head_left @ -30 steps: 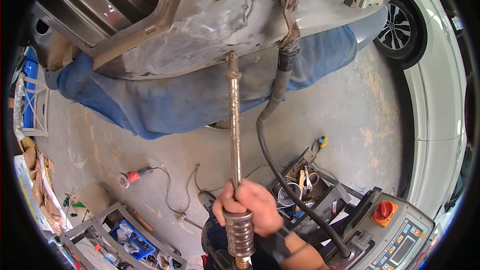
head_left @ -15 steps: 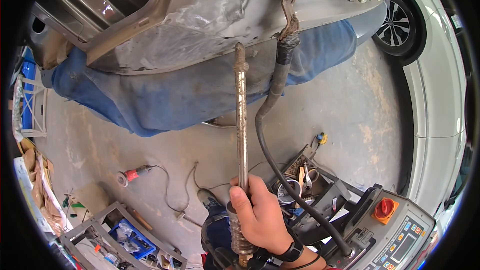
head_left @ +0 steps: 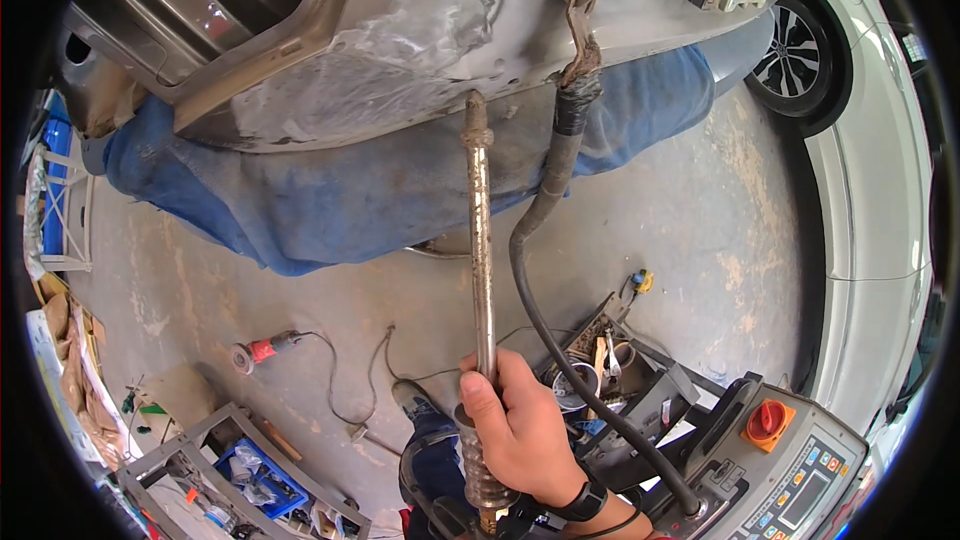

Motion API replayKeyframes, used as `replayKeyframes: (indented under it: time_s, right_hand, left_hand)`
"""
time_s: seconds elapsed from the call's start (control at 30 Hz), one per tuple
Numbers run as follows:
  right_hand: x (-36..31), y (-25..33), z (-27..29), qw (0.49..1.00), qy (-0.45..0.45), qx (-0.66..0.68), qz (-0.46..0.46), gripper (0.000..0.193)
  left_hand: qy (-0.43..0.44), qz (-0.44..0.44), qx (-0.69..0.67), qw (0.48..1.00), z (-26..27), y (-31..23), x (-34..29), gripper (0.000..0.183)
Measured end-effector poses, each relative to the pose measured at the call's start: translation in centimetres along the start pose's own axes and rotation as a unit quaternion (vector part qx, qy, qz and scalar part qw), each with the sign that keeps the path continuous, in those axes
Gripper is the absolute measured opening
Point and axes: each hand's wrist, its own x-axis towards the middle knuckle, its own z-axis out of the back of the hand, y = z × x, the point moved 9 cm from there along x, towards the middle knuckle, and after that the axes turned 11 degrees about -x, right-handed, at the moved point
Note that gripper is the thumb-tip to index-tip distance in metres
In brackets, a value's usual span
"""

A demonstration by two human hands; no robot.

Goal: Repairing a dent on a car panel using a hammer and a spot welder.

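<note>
My right hand (head_left: 522, 432) is closed around a slide hammer (head_left: 481, 240), at the rod just by its ribbed weight (head_left: 485, 475). The long worn metal rod points away from me. Its tip overlaps the lower edge of a bare, sanded car panel (head_left: 420, 25); I cannot tell whether it touches. To the right of the tip, a rusty metal clamp (head_left: 577, 25) is fastened to the panel. From it a thick black cable (head_left: 530, 295) runs down to a grey machine (head_left: 800, 480) with a red knob. My left hand is not in view.
A blue cloth (head_left: 290, 200) hangs below the panel. A red angle grinder (head_left: 262, 350) lies on the floor at left, its cord trailing. Nearby are a cart with a blue tray (head_left: 262, 480) and a tool-filled cart (head_left: 600, 370). A white car (head_left: 870, 220) stands at right.
The slide hammer's tip has shifted slightly left and down against the panel. My right hand keeps the same grip, and the clamp stays fastened.
</note>
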Motion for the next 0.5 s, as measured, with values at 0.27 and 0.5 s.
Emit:
replayKeyframes:
  time_s: [0.27,0.5]
  right_hand:
    - [0.2,0.1,0.9,0.999,-0.003,-0.025,0.021,0.027]
    - [1.5,-0.1,1.4,0.999,0.007,0.008,0.036,0.030]
  left_hand:
    - [0.050,0.079,-0.048,0.994,-2.0,2.6,0.5,0.024]
    - [0.135,0.080,0.053,0.986,-3.4,4.2,1.2,0.028]
